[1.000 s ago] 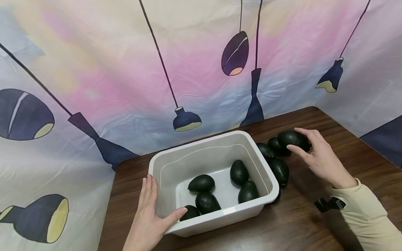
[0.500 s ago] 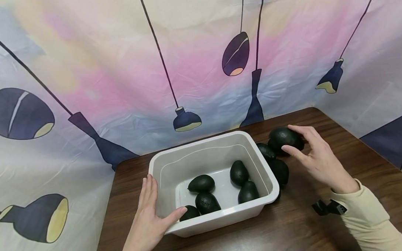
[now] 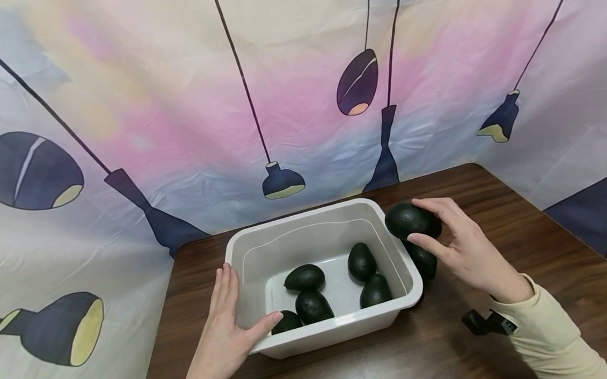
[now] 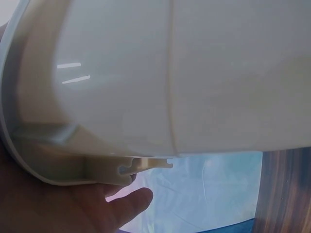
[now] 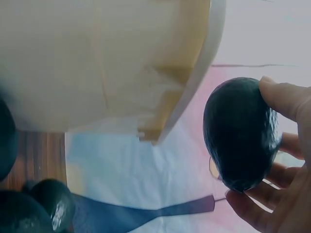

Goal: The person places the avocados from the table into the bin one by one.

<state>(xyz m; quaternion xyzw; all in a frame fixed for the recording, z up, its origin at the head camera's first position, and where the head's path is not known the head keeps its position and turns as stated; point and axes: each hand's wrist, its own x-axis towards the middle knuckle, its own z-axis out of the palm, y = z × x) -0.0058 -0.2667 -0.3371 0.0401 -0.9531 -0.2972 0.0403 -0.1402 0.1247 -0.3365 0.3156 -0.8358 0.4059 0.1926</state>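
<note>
A dark green avocado [image 3: 411, 221] is pinched between the thumb and fingers of my right hand [image 3: 468, 250], raised beside the bin's right rim. The right wrist view shows the same avocado [image 5: 240, 133] clear of the table. My left hand [image 3: 220, 323] rests on the near left corner of a pale grey plastic bin [image 3: 333, 324], fingers along its left side and thumb over the front rim. Inside the bin lie several avocados [image 3: 304, 277]. In the left wrist view the bin's outer wall [image 4: 121, 97] fills most of the frame, the left hand [image 4: 82, 208] at its rim.
More avocados [image 3: 422, 260] lie on the brown wooden table [image 3: 485, 205] against the bin's right side, partly hidden by the held one. A fabric backdrop [image 3: 181, 132] printed with hanging lamps stands right behind the table.
My right hand has carried the avocado leftward from the far right of the loose avocados to the bin's right rim. The left hand and the bin have stayed in place.
</note>
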